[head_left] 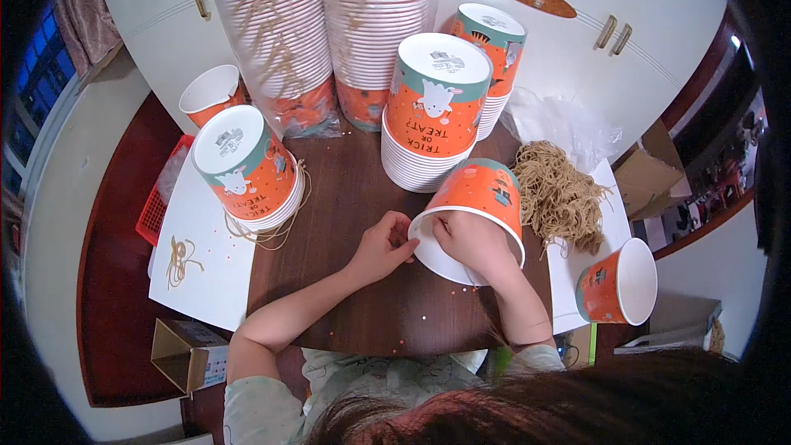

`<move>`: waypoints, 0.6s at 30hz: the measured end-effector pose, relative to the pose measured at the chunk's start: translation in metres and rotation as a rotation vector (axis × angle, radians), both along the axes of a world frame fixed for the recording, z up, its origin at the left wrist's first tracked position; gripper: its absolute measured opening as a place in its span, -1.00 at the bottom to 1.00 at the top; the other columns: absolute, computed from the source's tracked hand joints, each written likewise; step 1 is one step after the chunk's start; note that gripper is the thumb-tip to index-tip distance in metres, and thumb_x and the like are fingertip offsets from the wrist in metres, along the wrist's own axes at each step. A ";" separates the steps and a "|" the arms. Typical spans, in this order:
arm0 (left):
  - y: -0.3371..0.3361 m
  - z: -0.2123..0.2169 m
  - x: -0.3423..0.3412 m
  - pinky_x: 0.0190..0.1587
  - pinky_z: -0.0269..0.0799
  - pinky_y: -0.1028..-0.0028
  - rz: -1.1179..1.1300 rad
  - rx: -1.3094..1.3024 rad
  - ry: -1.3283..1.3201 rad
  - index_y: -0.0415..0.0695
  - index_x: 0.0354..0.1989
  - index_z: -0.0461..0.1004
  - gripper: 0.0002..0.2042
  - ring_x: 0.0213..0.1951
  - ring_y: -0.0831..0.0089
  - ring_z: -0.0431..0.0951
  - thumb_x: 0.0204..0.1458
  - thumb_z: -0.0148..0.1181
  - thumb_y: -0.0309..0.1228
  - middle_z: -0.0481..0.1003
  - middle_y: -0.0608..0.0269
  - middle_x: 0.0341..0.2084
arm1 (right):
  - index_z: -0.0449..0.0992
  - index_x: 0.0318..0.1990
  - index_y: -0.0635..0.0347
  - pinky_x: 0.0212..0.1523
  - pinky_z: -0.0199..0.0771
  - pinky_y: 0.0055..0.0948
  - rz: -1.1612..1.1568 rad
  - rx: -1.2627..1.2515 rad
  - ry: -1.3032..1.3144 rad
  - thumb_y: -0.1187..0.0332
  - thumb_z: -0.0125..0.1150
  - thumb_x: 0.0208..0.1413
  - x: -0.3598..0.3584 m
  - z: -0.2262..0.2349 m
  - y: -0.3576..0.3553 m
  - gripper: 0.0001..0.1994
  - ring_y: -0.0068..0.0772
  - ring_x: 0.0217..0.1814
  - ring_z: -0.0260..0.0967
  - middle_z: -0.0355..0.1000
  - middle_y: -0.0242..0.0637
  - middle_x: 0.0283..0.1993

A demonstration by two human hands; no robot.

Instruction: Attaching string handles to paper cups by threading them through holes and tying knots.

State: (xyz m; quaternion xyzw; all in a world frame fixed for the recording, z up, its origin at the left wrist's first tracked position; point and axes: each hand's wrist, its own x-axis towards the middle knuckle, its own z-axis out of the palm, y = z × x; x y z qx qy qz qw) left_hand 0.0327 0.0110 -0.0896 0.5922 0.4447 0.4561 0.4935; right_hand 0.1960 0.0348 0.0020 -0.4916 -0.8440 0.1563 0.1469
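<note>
While the left hand (pixel 382 246) bends at the tilted bucket (pixel 467 187) and right hand (pixel 474 241) curls inside, grips unclear, the corded stack (pixel 265 175) seems finished, wrapped stacks (pixel 381 25) pending.

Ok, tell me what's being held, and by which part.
The orange bucket seems held by its rim's left side, in the left hand; the right hand is inside it, any grip there unclear.

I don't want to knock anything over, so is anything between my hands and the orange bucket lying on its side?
Nothing visible is: your right hand reaches into the tipped bucket, and your left hand is at its left edge. The upturned stack stands behind it; the tangled cord lies to its right.
</note>
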 end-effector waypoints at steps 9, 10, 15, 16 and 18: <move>0.000 -0.002 0.000 -0.50 0.43 0.61 0.004 0.004 0.010 -0.26 -0.25 0.21 -0.76 -0.50 0.58 0.47 -0.07 0.12 -0.53 0.39 0.23 -0.44 | 0.53 -0.44 0.19 -0.37 0.42 -0.25 -0.015 -0.019 -0.024 0.29 -0.02 -0.06 -0.001 -0.001 0.000 -0.78 -0.12 -0.47 0.40 0.42 -0.09 -0.52; 0.001 -0.002 0.000 -0.50 0.43 0.61 0.004 0.011 0.000 -0.26 -0.24 0.22 -0.76 -0.50 0.58 0.47 -0.07 0.12 -0.54 0.40 0.23 -0.43 | 0.53 -0.46 0.20 -0.38 0.42 -0.25 -0.017 -0.020 -0.028 0.30 -0.01 -0.08 -0.001 -0.001 -0.001 -0.79 -0.13 -0.48 0.40 0.42 -0.10 -0.53; 0.000 -0.001 -0.001 -0.50 0.40 0.63 -0.010 0.003 0.009 -0.24 -0.17 0.25 -0.73 -0.51 0.63 0.44 -0.04 0.11 -0.52 0.39 0.27 -0.43 | 0.53 -0.51 0.22 -0.39 0.41 -0.25 0.015 -0.068 -0.046 0.32 0.00 -0.15 -0.001 0.000 -0.001 -0.80 -0.13 -0.50 0.40 0.42 -0.11 -0.56; 0.000 -0.001 0.000 -0.49 0.40 0.63 -0.006 0.005 0.012 -0.25 -0.15 0.26 -0.73 -0.51 0.63 0.44 -0.04 0.11 -0.52 0.40 0.27 -0.43 | 0.51 -0.53 0.26 -0.42 0.41 -0.23 0.045 -0.069 -0.045 0.30 0.01 -0.13 0.001 -0.001 -0.001 -0.78 -0.09 -0.53 0.39 0.40 -0.08 -0.59; 0.000 -0.001 -0.001 -0.49 0.41 0.63 -0.007 0.021 0.035 -0.26 -0.15 0.27 -0.73 -0.50 0.62 0.44 -0.04 0.10 -0.52 0.40 0.27 -0.43 | 0.50 -0.56 0.30 -0.45 0.42 -0.21 0.075 -0.070 -0.043 0.29 0.02 -0.11 0.001 -0.002 -0.001 -0.76 -0.06 -0.55 0.38 0.39 -0.05 -0.62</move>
